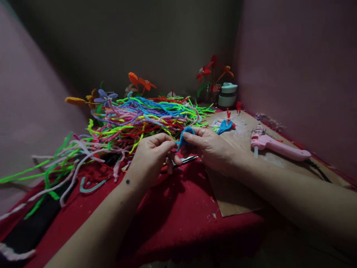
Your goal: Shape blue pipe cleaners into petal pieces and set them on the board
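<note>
A small blue fuzzy piece (182, 138), bent into a loop, is held up between my two hands above the red cloth. My right hand (205, 145) pinches its looped part between thumb and fingers. The fingertips of my left hand (154, 150) are closed on its thin lower end. Scissors (189, 160) lie just below and behind my fingers, partly hidden by my left hand. Another blue looped piece (224, 127) rests on the cardboard, to the right of my right hand.
A heap of colourful pipe cleaners (145, 115) lies behind my hands and spreads left. A pink glue gun (279, 145) rests on the cardboard (234, 197) at right. Fuzzy flowers (139, 82) and a lidded jar (227, 95) stand at the back. Red cloth (173, 223) covers the table.
</note>
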`<state>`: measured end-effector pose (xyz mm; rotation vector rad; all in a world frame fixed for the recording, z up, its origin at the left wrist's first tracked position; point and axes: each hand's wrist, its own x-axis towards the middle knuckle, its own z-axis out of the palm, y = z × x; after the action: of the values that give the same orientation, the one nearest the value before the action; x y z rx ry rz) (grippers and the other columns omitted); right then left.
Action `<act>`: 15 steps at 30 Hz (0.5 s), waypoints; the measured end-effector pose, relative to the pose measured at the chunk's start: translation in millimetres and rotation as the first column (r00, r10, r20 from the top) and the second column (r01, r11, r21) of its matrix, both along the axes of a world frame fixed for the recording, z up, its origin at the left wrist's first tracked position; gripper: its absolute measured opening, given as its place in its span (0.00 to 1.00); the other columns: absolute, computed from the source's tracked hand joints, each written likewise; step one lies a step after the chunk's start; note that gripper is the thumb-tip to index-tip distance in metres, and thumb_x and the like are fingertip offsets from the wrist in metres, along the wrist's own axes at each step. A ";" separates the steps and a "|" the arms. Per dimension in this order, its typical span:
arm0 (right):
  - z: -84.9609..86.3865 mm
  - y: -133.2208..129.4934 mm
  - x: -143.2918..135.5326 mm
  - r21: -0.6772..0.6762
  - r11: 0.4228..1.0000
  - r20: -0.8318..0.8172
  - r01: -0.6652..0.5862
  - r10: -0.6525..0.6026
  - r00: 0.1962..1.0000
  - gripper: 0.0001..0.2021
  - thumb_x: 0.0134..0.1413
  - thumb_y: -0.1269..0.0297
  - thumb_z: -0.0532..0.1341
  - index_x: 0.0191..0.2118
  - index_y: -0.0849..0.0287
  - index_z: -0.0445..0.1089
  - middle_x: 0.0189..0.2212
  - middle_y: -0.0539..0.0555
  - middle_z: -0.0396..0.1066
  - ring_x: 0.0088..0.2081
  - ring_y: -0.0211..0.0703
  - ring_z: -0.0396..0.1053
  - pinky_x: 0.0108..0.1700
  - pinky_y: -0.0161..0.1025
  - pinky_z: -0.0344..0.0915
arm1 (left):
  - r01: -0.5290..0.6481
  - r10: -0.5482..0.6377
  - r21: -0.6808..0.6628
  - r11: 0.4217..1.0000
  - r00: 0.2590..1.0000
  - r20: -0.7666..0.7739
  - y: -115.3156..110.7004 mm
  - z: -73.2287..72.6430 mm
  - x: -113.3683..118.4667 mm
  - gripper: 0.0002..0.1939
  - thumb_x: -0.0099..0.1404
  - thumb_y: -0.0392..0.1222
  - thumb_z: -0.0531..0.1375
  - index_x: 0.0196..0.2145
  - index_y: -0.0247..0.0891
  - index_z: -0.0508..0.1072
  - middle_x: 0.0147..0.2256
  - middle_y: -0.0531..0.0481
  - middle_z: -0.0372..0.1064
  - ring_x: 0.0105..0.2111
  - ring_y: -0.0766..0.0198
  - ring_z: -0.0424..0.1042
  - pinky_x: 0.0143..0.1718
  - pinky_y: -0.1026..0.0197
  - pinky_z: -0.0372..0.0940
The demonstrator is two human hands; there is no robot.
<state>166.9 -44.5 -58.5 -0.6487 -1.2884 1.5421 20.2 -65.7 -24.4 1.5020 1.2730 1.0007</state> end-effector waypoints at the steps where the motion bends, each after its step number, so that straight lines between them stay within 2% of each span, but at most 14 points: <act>1: 0.1 -0.6 -0.4 -0.009 1.000 -0.013 -0.012 0.012 1.000 0.10 0.52 0.60 0.59 0.27 0.61 0.63 0.20 0.48 0.65 0.22 0.33 0.63 0.28 0.34 0.62 | 0.002 -0.002 -0.026 1.000 1.000 0.006 0.9 0.4 -1.5 0.05 0.54 0.38 0.56 0.23 0.35 0.66 0.15 0.53 0.68 0.10 0.70 0.61 0.11 0.70 0.54; 6: 2.8 -3.3 -2.2 -0.059 0.995 -0.077 -0.077 0.072 0.994 0.08 0.49 0.63 0.61 0.26 0.61 0.63 0.20 0.48 0.65 0.23 0.34 0.64 0.32 0.37 0.64 | 0.045 -0.033 -0.137 0.990 0.996 0.083 6.0 -0.4 -8.6 0.04 0.51 0.37 0.55 0.21 0.36 0.65 0.15 0.51 0.69 0.10 0.68 0.62 0.11 0.68 0.54; 11: 2.3 -4.2 -2.2 -0.068 0.988 -0.061 -0.141 0.137 0.989 0.09 0.49 0.63 0.60 0.25 0.62 0.64 0.20 0.48 0.66 0.22 0.34 0.65 0.33 0.37 0.65 | -0.012 0.009 -0.050 0.999 0.997 -0.072 6.2 1.7 -9.0 0.04 0.49 0.36 0.55 0.19 0.36 0.66 0.10 0.54 0.64 0.10 0.67 0.63 0.13 0.68 0.56; 15: 0.5 -4.1 -1.7 -0.018 0.990 -0.026 -0.143 0.142 0.989 0.08 0.50 0.63 0.60 0.26 0.63 0.66 0.20 0.49 0.68 0.23 0.34 0.66 0.31 0.35 0.65 | -0.026 0.029 0.018 1.000 0.987 -0.161 6.8 4.6 -8.7 0.04 0.47 0.35 0.55 0.17 0.36 0.66 0.12 0.54 0.66 0.09 0.68 0.61 0.11 0.67 0.54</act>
<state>165.3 -48.6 -58.0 -0.5588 -1.3264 1.6759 11.5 -58.9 -19.8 1.6080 1.4057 0.9231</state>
